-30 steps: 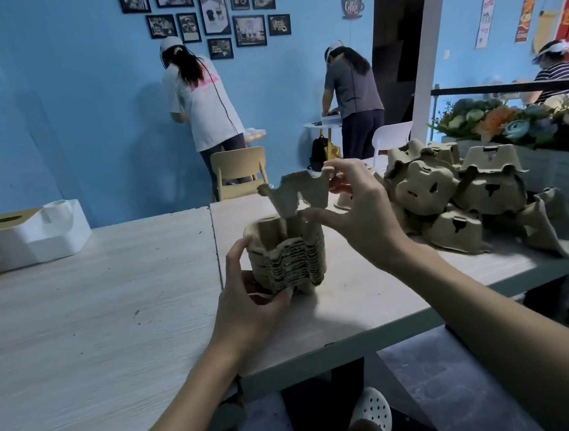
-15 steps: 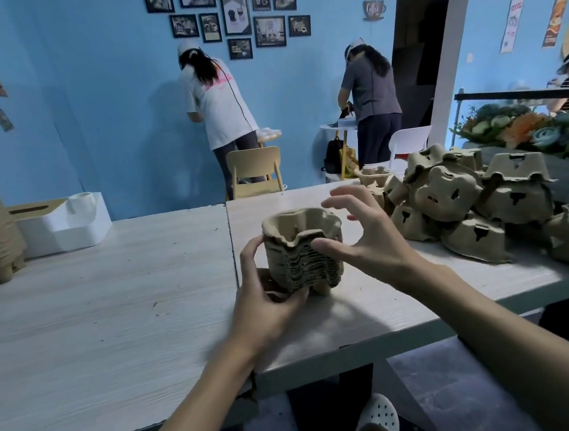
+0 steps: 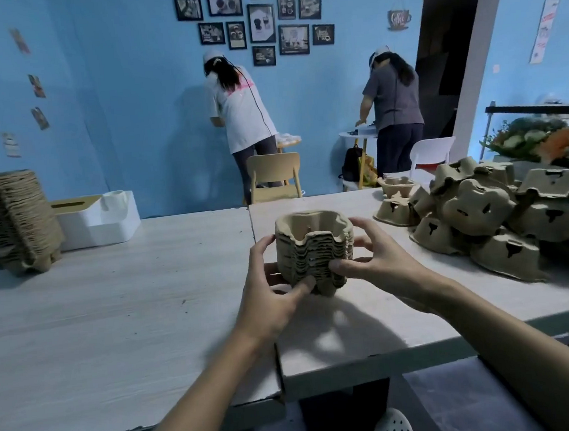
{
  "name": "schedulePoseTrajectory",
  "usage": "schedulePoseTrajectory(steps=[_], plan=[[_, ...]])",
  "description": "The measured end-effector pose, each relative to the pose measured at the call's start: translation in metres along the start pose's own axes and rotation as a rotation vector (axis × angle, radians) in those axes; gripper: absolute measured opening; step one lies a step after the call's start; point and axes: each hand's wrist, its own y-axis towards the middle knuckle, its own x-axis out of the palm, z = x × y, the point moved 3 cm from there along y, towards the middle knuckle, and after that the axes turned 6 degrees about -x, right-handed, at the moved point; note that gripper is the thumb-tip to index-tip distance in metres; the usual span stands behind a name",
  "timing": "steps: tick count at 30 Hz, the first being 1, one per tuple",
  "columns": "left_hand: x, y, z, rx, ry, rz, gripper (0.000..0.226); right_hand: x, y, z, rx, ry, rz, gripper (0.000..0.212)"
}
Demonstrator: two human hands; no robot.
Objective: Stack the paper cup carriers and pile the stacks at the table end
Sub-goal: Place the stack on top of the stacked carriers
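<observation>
A short stack of brown pulp cup carriers (image 3: 313,243) stands on the pale wooden table (image 3: 128,297) in front of me. My left hand (image 3: 272,292) grips its left side with the thumb against the front. From the right, my right hand (image 3: 376,259) clasps the stack, fingers behind and thumb in front. A loose heap of single carriers (image 3: 482,211) lies at the right end of the table. A tall pile of stacked carriers (image 3: 12,222) stands at the far left end.
A white tissue box (image 3: 101,217) sits beside the tall pile. A flower arrangement (image 3: 541,141) stands behind the loose heap. Two people (image 3: 243,115) work with their backs turned at the blue wall, near a wooden chair (image 3: 274,178) and a white chair (image 3: 432,154).
My right hand set a single carrier onto the stack, then came down to grip the stack's right side. The view has shifted left, bringing the tall pile into sight.
</observation>
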Motion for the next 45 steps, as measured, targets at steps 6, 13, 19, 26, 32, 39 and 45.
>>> schedulePoseTrajectory(steps=[6, 13, 19, 26, 32, 39, 45], plan=[[-0.104, 0.013, 0.019, 0.021, 0.048, 0.102, 0.057, 0.085, 0.05, -0.038, -0.071, 0.037, -0.113, 0.075], [-0.271, 0.015, 0.004, -0.072, 0.084, 0.321, 0.069, 0.247, 0.125, -0.063, -0.166, 0.089, -0.286, 0.081], [-0.395, 0.012, -0.019, -0.179, 0.095, 0.416, 0.073, 0.379, 0.175, -0.064, -0.226, 0.142, -0.37, 0.082], [-0.458, 0.024, -0.048, -0.218, 0.168, 0.613, 0.064, 0.473, 0.207, -0.061, -0.334, 0.154, -0.34, 0.085], [-0.481, 0.031, -0.067, -0.262, 0.176, 0.585, 0.092, 0.494, 0.222, -0.043, -0.335, 0.065, -0.344, 0.089], [-0.491, 0.026, -0.077, -0.28, 0.147, 0.61, 0.091, 0.511, 0.227, -0.038, -0.37, -0.025, -0.302, 0.093], [-0.489, 0.021, -0.075, -0.364, 0.174, 0.566, 0.111, 0.509, 0.222, -0.041, -0.366, -0.075, -0.35, 0.095]])
